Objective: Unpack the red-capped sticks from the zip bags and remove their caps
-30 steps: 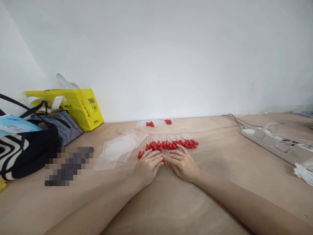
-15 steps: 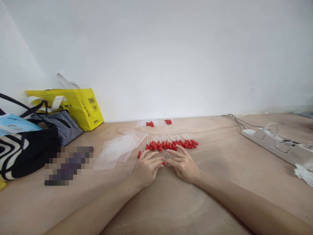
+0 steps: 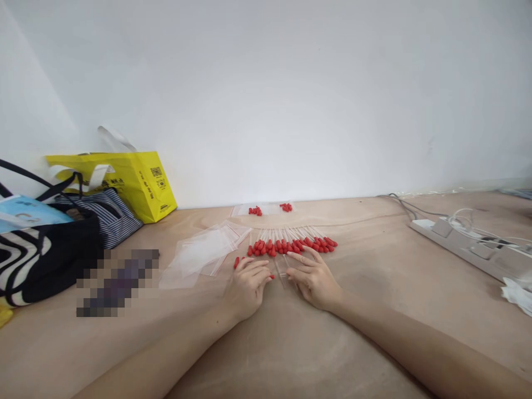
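My left hand [image 3: 248, 284] rests on the tan table [image 3: 291, 343], fingers curled, with a small red piece [image 3: 272, 276] pinched at its fingertips. My right hand [image 3: 312, 277] lies just to the right, its fingers holding the edge of a small clear bag [image 3: 281, 268] that lies between the two hands. Just beyond the fingers runs a fanned row of small clear bags with red pieces [image 3: 291, 244] at their near ends. Two loose red pieces [image 3: 236, 261] lie by my left index finger.
A stack of empty clear bags [image 3: 199, 255] lies left of the row. Two filled bags [image 3: 268, 209] sit by the wall. A yellow bag [image 3: 137, 183], a striped bag [image 3: 103, 216] and a black-and-white bag [image 3: 37, 260] stand at the left. A power strip with cables [image 3: 465, 244] lies at the right.
Both hands have drawn apart slightly, showing the small clear bag between them. The red piece has moved from the table between the hands to my left fingertips.
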### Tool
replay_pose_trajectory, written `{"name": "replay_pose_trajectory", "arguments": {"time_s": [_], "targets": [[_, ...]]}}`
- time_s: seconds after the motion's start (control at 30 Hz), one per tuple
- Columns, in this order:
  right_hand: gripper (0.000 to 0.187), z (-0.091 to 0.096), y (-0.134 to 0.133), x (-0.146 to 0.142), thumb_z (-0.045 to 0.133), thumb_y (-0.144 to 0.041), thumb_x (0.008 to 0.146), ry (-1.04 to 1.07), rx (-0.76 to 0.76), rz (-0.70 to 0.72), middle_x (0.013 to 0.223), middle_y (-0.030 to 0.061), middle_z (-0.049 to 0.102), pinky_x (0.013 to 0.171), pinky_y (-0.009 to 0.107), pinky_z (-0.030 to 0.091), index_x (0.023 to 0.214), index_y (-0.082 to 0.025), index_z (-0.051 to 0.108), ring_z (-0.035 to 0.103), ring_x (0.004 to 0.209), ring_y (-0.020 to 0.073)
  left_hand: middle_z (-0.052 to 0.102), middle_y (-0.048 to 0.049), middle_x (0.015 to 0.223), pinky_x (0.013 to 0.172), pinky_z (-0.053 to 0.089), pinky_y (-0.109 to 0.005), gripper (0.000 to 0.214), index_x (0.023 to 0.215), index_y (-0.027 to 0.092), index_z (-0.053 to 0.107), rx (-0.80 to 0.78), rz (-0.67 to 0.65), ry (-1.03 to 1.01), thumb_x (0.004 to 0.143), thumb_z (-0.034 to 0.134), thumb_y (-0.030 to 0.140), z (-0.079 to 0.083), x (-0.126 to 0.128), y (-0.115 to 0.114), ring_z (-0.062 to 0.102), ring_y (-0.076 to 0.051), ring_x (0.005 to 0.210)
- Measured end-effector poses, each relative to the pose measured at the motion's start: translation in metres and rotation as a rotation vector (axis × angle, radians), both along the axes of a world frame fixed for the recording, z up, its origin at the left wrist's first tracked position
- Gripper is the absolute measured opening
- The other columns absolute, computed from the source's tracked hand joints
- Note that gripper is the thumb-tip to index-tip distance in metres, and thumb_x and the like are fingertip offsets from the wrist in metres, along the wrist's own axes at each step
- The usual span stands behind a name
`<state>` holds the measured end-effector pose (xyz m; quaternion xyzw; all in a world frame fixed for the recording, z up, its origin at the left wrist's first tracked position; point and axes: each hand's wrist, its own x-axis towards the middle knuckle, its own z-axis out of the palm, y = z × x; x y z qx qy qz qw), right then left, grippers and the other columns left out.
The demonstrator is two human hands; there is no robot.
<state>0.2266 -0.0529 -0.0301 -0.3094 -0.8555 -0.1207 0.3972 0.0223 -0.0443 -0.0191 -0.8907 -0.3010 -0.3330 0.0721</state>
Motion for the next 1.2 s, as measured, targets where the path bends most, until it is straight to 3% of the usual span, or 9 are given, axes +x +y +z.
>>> {"name": "replay_pose_trajectory", "arguments": {"time_s": [0.13, 0.2, 0.27, 0.4, 0.5, 0.6, 0.73, 1.0, 1.2], "targets": [[0.019, -0.001, 0.000, 0.004, 0.045, -0.016, 0.082, 0.009, -0.019, -0.110, 0.070, 0.0018, 0.065, 0.078, 0.035, 0.038, 0.088, -0.021, 0.062, 0.057, 0.080, 0.0175, 0.065, -0.0027, 0.083, 0.081, 0.041, -0.036, 0.017, 0.084, 0.019, 0.059, -0.026, 0.038, -0.044, 0.084, 0.042, 0.018, 0.001, -0.006, 0.001, 0.057, -0.019, 0.092], [0.023, -0.005, 0.001, 0.006, 0.043, -0.016, 0.082, 0.000, -0.060, -0.190, 0.071, 0.0028, 0.062, 0.062, 0.027, 0.040, 0.096, -0.022, 0.061, 0.054, 0.066, 0.0140, 0.061, -0.0042, 0.085, 0.075, 0.044, -0.032, 0.018, 0.090, 0.019, 0.060, -0.056, 0.072, -0.095, 0.084, 0.043, 0.022, 0.002, -0.009, 0.002, 0.057, -0.017, 0.084], [0.031, -0.008, 0.003, 0.008, 0.039, -0.013, 0.081, 0.005, -0.134, -0.268, 0.076, 0.0045, 0.058, 0.056, 0.024, 0.039, 0.105, -0.020, 0.057, 0.051, 0.063, 0.0130, 0.057, -0.0043, 0.082, 0.069, 0.046, -0.028, 0.021, 0.093, 0.019, 0.060, -0.093, 0.143, -0.163, 0.085, 0.041, 0.024, 0.005, -0.013, 0.006, 0.056, -0.015, 0.076], [0.039, -0.012, 0.007, 0.011, 0.034, -0.006, 0.077, 0.032, -0.288, -0.299, 0.086, 0.0077, 0.053, 0.063, 0.025, 0.043, 0.112, -0.015, 0.050, 0.052, 0.075, 0.0152, 0.056, -0.0039, 0.082, 0.066, 0.047, -0.027, 0.024, 0.099, 0.018, 0.057, -0.193, 0.345, -0.239, 0.081, 0.041, 0.021, 0.017, -0.031, 0.018, 0.056, -0.015, 0.073], [0.035, -0.013, 0.010, 0.009, 0.034, -0.002, 0.073, 0.080, -0.359, -0.256, 0.088, 0.0077, 0.053, 0.067, 0.026, 0.043, 0.101, -0.015, 0.051, 0.052, 0.078, 0.0158, 0.057, -0.0041, 0.086, 0.060, 0.047, -0.025, 0.024, 0.095, 0.017, 0.053, -0.298, 0.514, -0.266, 0.073, 0.046, 0.019, 0.024, -0.046, 0.026, 0.057, -0.014, 0.067], [0.026, -0.014, 0.012, 0.006, 0.034, -0.001, 0.072, 0.130, -0.373, -0.228, 0.083, 0.0061, 0.052, 0.066, 0.027, 0.044, 0.085, -0.016, 0.050, 0.052, 0.073, 0.0153, 0.057, -0.0011, 0.074, 0.056, 0.045, -0.024, 0.013, 0.083, 0.017, 0.051, -0.376, 0.619, -0.235, 0.070, 0.048, 0.022, 0.027, -0.055, 0.029, 0.055, -0.012, 0.057], [0.021, -0.013, 0.011, 0.002, 0.035, -0.004, 0.076, 0.169, -0.337, -0.167, 0.082, 0.0065, 0.052, 0.068, 0.028, 0.045, 0.081, -0.016, 0.052, 0.053, 0.073, 0.0150, 0.057, 0.0008, 0.063, 0.055, 0.044, -0.025, 0.013, 0.072, 0.018, 0.047, -0.452, 0.634, -0.195, 0.070, 0.052, 0.031, 0.026, -0.054, 0.031, 0.056, -0.013, 0.056], [0.019, -0.008, 0.005, -0.002, 0.039, -0.018, 0.084, 0.107, -0.335, -0.119, 0.088, 0.0076, 0.056, 0.076, 0.029, 0.047, 0.085, -0.017, 0.057, 0.055, 0.084, 0.0163, 0.062, -0.0009, 0.065, 0.057, 0.044, -0.026, 0.024, 0.072, 0.019, 0.051, -0.498, 0.574, -0.197, 0.074, 0.048, 0.043, 0.021, -0.054, 0.029, 0.058, -0.016, 0.058], [0.020, -0.002, 0.001, -0.002, 0.038, -0.017, 0.085, 0.126, -0.363, -0.090, 0.089, 0.0076, 0.055, 0.075, 0.029, 0.047, 0.086, -0.016, 0.057, 0.054, 0.082, 0.0153, 0.061, -0.0057, 0.080, 0.070, 0.043, -0.035, 0.018, 0.076, 0.018, 0.056, -0.149, 0.521, -0.065, 0.074, 0.052, 0.036, 0.025, -0.048, 0.027, 0.053, -0.024, 0.082]]}}
